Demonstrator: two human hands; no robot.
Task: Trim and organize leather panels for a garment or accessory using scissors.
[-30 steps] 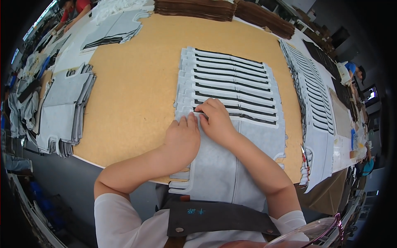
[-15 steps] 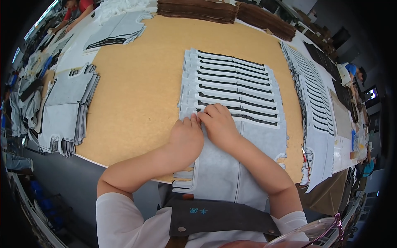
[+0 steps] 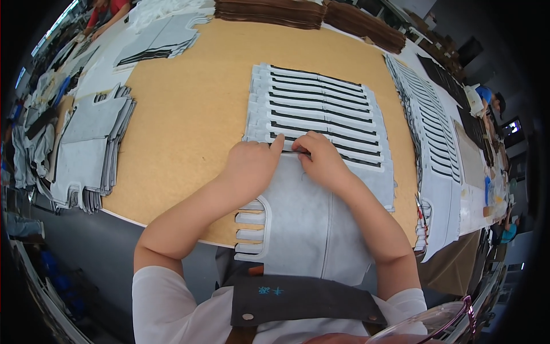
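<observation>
A stack of pale grey fabric panels (image 3: 295, 200) lies in front of me, its front end hanging over the table edge toward my lap. Beyond my hands, staggered layers show rows of black strips (image 3: 326, 110) framed in white. My left hand (image 3: 252, 163) rests on the stack's left side, most fingers curled and one finger straight against the nearest strip row; what it grips is hidden. Just right of it, my right hand (image 3: 323, 159) pinches a black strip (image 3: 295, 151) at the top panel's edge between thumb and fingers.
On the tan tabletop (image 3: 177, 126), another grey panel stack (image 3: 86, 146) stands at left, one at far left (image 3: 154, 40). Brown folded material (image 3: 269, 12) lines the back. Striped panels (image 3: 432, 135) and red-handled scissors (image 3: 421, 209) lie right. Other people work at the far left and right.
My hands have moved apart. The left has shifted slightly left and raised one finger; the right has slid right along the nearest strip, still pinching.
</observation>
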